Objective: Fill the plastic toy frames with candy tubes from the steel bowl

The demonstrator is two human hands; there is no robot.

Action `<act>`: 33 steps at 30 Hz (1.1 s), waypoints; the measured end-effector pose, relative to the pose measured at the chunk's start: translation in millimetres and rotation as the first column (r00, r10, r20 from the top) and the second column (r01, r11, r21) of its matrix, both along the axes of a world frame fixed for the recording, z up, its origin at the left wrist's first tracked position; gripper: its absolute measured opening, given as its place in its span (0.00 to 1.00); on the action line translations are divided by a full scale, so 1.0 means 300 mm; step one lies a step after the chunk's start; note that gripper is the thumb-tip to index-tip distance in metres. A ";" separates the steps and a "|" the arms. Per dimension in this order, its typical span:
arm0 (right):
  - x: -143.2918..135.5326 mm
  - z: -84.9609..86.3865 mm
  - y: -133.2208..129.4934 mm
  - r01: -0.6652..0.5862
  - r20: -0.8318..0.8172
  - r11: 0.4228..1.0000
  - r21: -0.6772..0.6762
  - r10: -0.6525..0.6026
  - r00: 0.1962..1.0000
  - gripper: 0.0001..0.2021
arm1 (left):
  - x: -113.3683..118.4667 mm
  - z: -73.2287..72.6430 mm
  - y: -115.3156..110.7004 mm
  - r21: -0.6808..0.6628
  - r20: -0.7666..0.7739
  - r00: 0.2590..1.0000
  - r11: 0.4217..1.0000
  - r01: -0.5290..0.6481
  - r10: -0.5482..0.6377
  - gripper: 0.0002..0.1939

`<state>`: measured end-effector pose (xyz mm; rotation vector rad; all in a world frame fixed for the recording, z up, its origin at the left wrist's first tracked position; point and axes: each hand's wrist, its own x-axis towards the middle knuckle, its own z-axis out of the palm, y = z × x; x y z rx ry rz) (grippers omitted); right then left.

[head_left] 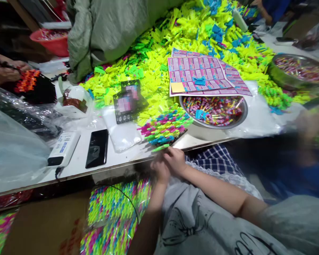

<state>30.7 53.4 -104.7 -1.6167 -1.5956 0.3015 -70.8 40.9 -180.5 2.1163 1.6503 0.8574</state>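
At the table's front edge my two hands are together, fingers curled in. My left hand (161, 170) is blurred and partly behind my right hand (176, 161); its fingers look closed. The right fingers are pinched beside a bright green plastic clip (161, 148), but whatever lies between the hands is hidden. Just beyond them sits a dark card (182, 134) packed with rows of pink, yellow, blue and green clips (167, 124). Behind my right hand a metal bowl (244, 115) holds small wrapped pieces and one blue clip (200, 114).
A large heap of yellow clips (154, 81) covers the back. Printed label sheets (196, 71) overlap the bowl. Leftward lie clear bags (122, 132), a black phone (97, 148) and a white power bank (65, 148). Another person's hands (5, 72) work at far left; a blurred person is right.
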 end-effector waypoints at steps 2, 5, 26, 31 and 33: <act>0.000 -0.009 0.001 0.014 0.023 1.000 -0.009 -0.014 1.000 0.08 | 0.004 -0.010 0.002 0.009 -0.012 1.000 1.000 -0.027 0.028 0.18; -0.004 -0.018 0.003 0.036 0.055 0.999 -0.032 -0.034 0.998 0.08 | 0.003 -0.018 0.001 0.024 -0.043 0.998 0.999 -0.046 0.047 0.17; -0.008 0.060 0.023 0.033 0.186 0.980 -0.195 0.004 0.982 0.09 | -0.025 -0.038 0.002 0.134 -0.209 0.967 0.984 -0.118 0.144 0.16; -0.003 0.033 0.043 -0.020 0.239 0.981 -0.193 0.067 0.969 0.08 | -0.032 -0.072 0.006 0.185 -0.193 0.975 0.980 -0.070 0.106 0.16; -0.001 0.027 0.045 -0.047 0.237 0.979 -0.198 0.094 0.967 0.09 | -0.034 -0.070 0.005 0.125 -0.141 0.983 0.987 -0.099 0.117 0.14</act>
